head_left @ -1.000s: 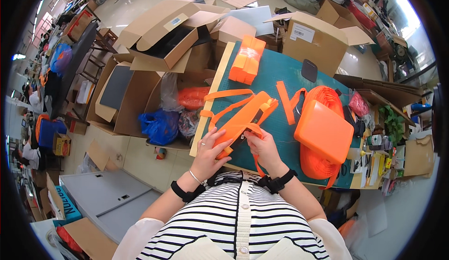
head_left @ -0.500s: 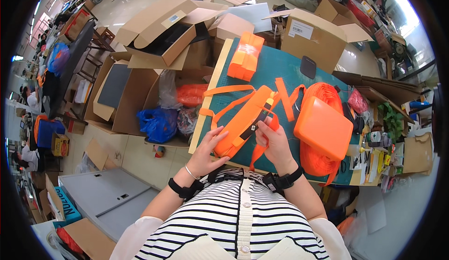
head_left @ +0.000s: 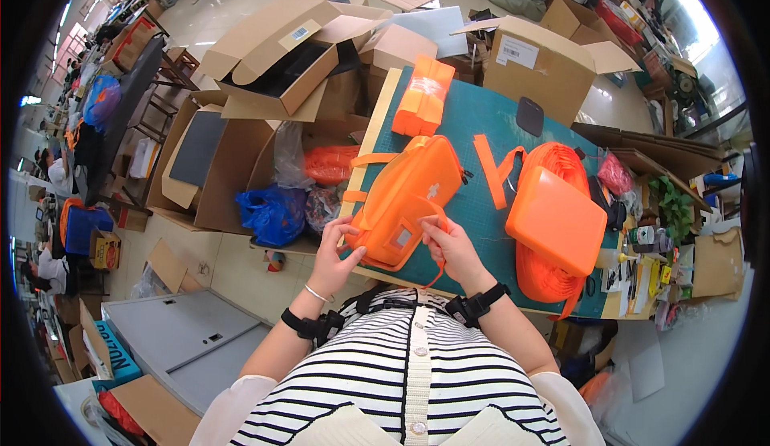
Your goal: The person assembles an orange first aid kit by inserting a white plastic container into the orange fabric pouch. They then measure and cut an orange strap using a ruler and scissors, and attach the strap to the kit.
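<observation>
An orange zippered bag [head_left: 393,193] with a white cross and a small clear label window lies at a slant on the green cutting mat [head_left: 489,117]. My left hand [head_left: 335,252] grips the bag's near left corner, its fingers curled at the edge beside an orange strap loop. My right hand [head_left: 453,247] is closed in a pinch on an orange strap [head_left: 440,220] at the bag's near right side. The strap runs down over the table's front edge. Another orange webbing strap [head_left: 489,172] lies loose to the right of the bag.
A bundle of folded orange pieces [head_left: 423,97] sits at the far left. A black phone [head_left: 529,115] lies farther back. To the right, an orange case [head_left: 556,220] rests on a big coil of orange webbing [head_left: 553,159]. Open cardboard boxes [head_left: 537,77] crowd the table's far side.
The bag has turned over from its narrow side with the black strip, and its front with the white cross now faces up. Both hands have shifted slightly left, the right hand lower.
</observation>
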Tool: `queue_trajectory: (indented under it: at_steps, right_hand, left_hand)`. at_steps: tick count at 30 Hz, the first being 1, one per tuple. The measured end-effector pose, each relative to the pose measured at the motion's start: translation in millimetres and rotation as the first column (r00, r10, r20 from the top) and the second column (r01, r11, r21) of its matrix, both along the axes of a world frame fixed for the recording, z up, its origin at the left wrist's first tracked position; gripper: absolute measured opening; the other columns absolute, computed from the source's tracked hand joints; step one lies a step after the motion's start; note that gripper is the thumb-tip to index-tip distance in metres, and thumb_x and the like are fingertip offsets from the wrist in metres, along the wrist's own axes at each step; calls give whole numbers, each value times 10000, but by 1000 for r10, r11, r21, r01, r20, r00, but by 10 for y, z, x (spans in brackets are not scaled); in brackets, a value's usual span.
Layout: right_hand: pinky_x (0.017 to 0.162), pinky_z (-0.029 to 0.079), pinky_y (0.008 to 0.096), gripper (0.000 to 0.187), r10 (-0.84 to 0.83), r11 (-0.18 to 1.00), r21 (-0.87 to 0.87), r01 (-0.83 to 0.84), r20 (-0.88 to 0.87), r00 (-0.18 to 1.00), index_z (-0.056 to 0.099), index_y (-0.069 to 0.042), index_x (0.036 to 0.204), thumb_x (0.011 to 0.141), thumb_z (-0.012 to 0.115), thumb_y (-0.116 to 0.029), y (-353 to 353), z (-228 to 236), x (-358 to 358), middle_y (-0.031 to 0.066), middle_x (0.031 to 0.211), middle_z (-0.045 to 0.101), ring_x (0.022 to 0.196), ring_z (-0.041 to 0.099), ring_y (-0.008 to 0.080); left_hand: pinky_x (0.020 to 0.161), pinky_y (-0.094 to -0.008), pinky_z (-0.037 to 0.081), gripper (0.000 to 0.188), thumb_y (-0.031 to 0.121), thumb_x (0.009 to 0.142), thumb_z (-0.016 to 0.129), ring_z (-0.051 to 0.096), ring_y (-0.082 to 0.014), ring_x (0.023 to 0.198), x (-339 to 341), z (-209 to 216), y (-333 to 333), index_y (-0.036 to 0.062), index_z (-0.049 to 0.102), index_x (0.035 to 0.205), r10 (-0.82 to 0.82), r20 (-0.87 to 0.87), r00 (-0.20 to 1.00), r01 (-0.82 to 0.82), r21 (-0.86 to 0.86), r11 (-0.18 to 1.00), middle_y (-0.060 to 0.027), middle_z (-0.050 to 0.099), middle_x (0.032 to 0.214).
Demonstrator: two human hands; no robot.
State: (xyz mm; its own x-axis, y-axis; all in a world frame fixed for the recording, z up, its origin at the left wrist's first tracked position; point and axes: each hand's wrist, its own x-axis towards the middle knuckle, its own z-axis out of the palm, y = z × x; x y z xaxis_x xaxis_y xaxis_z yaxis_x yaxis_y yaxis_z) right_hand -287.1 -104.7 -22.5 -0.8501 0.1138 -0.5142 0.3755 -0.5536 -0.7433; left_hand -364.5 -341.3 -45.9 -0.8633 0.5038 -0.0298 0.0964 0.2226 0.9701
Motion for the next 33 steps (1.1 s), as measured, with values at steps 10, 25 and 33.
queue_trajectory:
  at_steps: [10, 25, 33]
  right_hand:
    - [675, 462, 224, 276, -3, 926, 374, 57, -144, 990, 571, -8, 1057, 872, 654, -195, -58, 171, 8, 31, 883, 604, 773, 563, 84]
    - [636, 487, 343, 347, 399, 477, 861, -177, -33, 917, 550, -11, 985, 799, 704, -260, -309, 340, 182, 171, 803, 625, 705, 618, 310]
    - [473, 384, 232, 187, 458, 697, 561, -447, 132, 879, 555, 12, 806, 833, 670, -132, 153, -28, 534, -2, 611, 517, 532, 467, 44]
  left_hand:
    - [801, -313, 498, 376, 151, 847, 658, 540, -195, 996, 64, -1065, -445, 16, 468, 1142, 204, 177, 963, -159, -238, 958, -87, 495, 1099]
    - [718, -233, 487, 175, 124, 925, 568, 601, -87, 817, -2, 218, 392, 20, 644, 1043, -134, 574, 808, -104, 363, 926, -26, 665, 929]
    - [665, -231, 491, 99, 111, 908, 589, 620, -96, 764, -338, -188, 17, 52, 636, 971, 161, 629, 761, -531, 460, 711, -21, 667, 901]
